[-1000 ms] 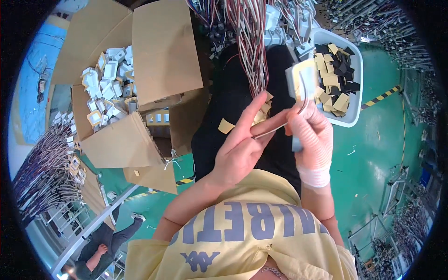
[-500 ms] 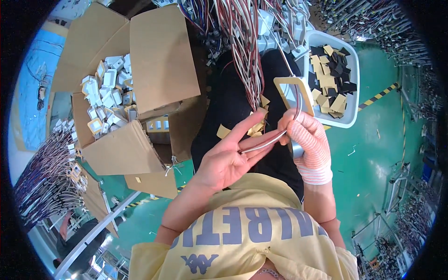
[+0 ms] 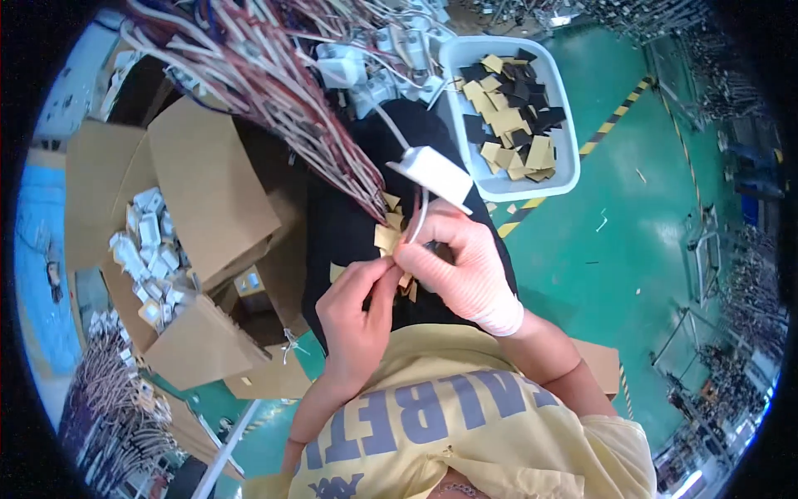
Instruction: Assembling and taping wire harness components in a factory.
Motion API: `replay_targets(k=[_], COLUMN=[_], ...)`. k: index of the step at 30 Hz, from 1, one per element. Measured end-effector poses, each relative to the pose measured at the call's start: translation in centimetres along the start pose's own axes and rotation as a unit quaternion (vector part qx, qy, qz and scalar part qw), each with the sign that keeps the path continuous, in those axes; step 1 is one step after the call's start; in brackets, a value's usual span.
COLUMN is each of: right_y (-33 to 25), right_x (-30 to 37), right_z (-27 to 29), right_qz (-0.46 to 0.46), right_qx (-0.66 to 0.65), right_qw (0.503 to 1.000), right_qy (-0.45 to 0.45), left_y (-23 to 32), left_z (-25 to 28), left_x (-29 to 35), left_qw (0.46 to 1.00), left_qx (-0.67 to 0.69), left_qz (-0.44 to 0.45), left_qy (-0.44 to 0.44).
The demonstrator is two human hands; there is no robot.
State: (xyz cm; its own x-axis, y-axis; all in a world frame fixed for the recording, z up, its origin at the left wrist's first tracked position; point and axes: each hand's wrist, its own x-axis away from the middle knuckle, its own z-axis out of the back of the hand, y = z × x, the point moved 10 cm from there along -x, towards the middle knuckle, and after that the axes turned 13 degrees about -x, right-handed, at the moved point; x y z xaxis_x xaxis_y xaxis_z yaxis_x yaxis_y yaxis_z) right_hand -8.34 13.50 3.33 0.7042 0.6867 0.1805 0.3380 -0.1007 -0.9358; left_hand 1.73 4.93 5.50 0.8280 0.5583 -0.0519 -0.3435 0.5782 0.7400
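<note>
A white plastic housing [image 3: 436,176] with a flat rim sits just above my right hand [image 3: 461,270], which wears a pale ribbed covering. A thin white cable [image 3: 421,218] loops from the housing down into my right finger and thumb, which are closed on it. My left hand [image 3: 356,306] is closed too, its fingertips pinched against the right ones; what lies between them is hidden. Beyond my hands, a thick bundle of red and white wires [image 3: 291,104] slants across my dark-clad lap. Small tan pads [image 3: 386,239] lie by the bundle's near end.
A white tub [image 3: 567,158] of tan and black pads stands at the far right. An open cardboard box [image 3: 212,187] with white housings [image 3: 150,237] is on the left. More white housings [image 3: 341,66] lie at the back. Green floor [image 3: 615,249] shows on the right.
My left hand has gone from spread fingers with the cable across them to a pinch at the right fingertips. The housing has tilted over. The whole view has shifted and turned.
</note>
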Motion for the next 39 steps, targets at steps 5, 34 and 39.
replay_targets(k=[5, 34, 39], right_y=[5.3, 2.8, -2.7], right_x=[-0.9, -1.4, 0.2], right_z=[-1.7, 19.3, 6.0], right_qz=[-0.210, -0.101, 0.029], right_qx=[-0.366, -0.064, 0.069], right_qw=[0.870, 0.972, 0.981], right_qy=[-0.254, 0.200, -0.181], left_y=[0.6, -3.1, -0.3], left_z=[-5.8, -10.1, -11.6], left_x=[2.0, 0.9, 3.2], left_qw=[0.873, 0.684, 0.576], left_qx=[0.309, 0.627, 0.665], left_qz=[0.165, 0.315, 0.356], left_qy=[-0.339, -0.201, -0.315])
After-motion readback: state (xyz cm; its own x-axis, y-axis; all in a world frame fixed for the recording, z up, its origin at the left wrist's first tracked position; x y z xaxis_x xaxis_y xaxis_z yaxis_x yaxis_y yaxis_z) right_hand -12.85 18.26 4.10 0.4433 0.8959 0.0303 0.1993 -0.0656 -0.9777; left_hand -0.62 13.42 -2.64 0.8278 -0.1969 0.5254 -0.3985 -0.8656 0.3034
